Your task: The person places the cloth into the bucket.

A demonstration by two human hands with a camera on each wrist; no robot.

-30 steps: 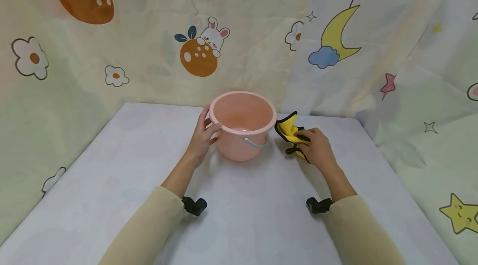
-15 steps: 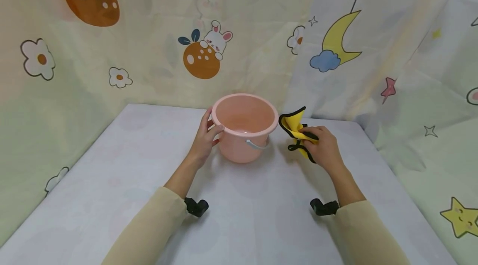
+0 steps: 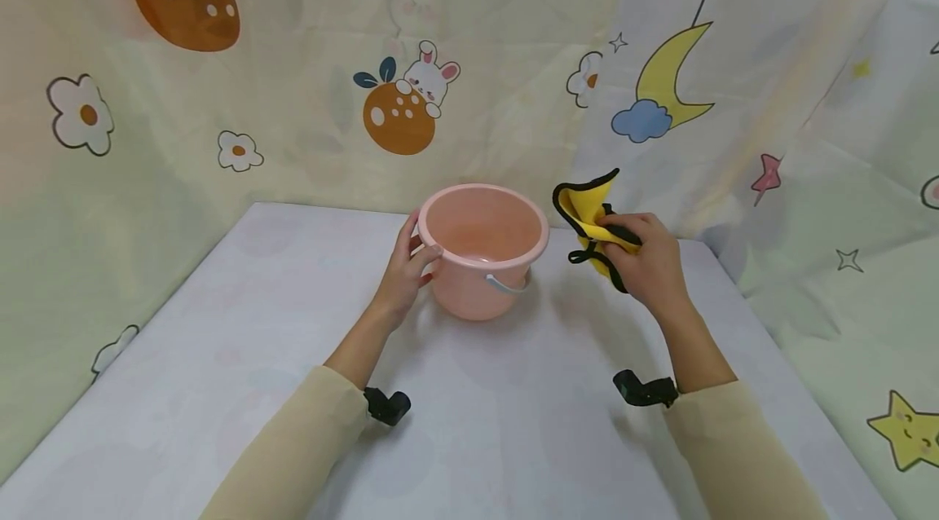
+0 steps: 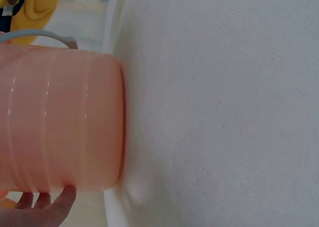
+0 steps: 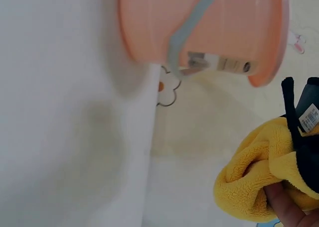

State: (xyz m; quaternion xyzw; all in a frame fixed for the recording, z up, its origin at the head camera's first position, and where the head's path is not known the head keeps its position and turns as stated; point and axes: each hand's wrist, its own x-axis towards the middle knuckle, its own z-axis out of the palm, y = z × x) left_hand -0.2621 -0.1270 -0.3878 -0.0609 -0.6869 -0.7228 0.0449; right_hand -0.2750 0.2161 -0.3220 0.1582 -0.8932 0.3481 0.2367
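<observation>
A pink plastic bucket (image 3: 473,292) stands upright on the table with its grey handle (image 3: 506,286) hanging down at the front right. My left hand (image 3: 402,274) holds the bucket's left side, thumb at the rim; in the left wrist view its fingertips (image 4: 64,199) touch the wall. Raised to the right of the bucket, my right hand (image 3: 649,261) grips a crumpled yellow cleaning cloth (image 3: 587,202) with black edging. The right wrist view shows the cloth's fluffy yellow side (image 5: 249,172), a black loop and a small white tag (image 5: 310,118).
A white-covered table (image 3: 469,422) spreads under both arms. Behind it hangs a printed curtain (image 3: 499,96) with rabbits, flowers and a moon. Small black wrist cameras (image 3: 387,406) sit at both cuffs. The bucket's outer wall carries a printed label (image 5: 224,62).
My right hand has lifted the yellow cloth upward and slightly right, away from the table and the bucket. My left hand keeps its hold and the bucket stays in place.
</observation>
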